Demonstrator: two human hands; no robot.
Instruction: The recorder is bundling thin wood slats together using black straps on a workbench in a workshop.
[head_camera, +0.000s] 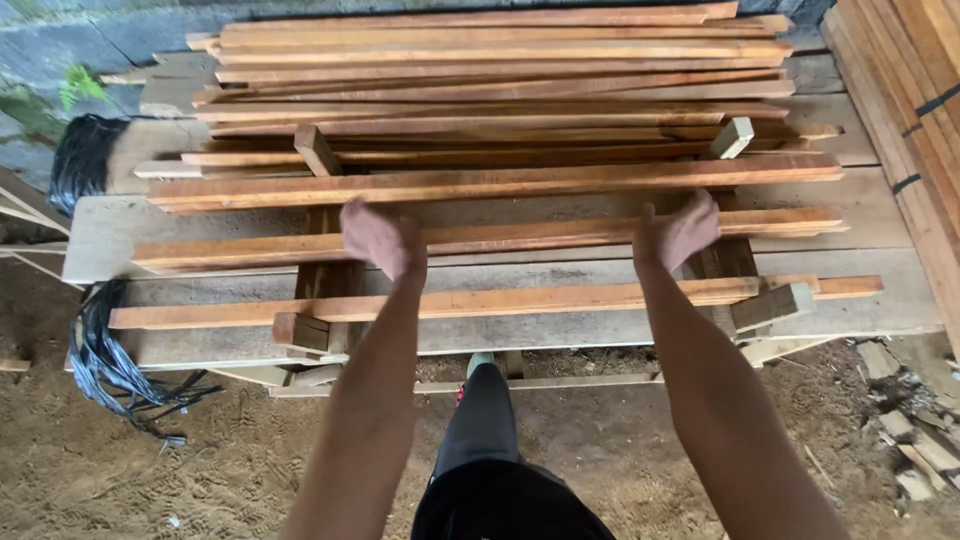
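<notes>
Sandy ground (200, 470) is seen below while a long wood strip (500, 235) is touched by both stretched-out hands, left hand (380, 238) and right hand (680, 232), fingers apart.

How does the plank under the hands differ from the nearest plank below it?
The upper plank lies higher, resting on the cross blocks, with both the left hand and right hand on it; the lower plank is untouched. The upper plank's left end stops further right than the lower plank's. Both are long, thin, reddish-brown and lie nearly level across the stack.
</notes>
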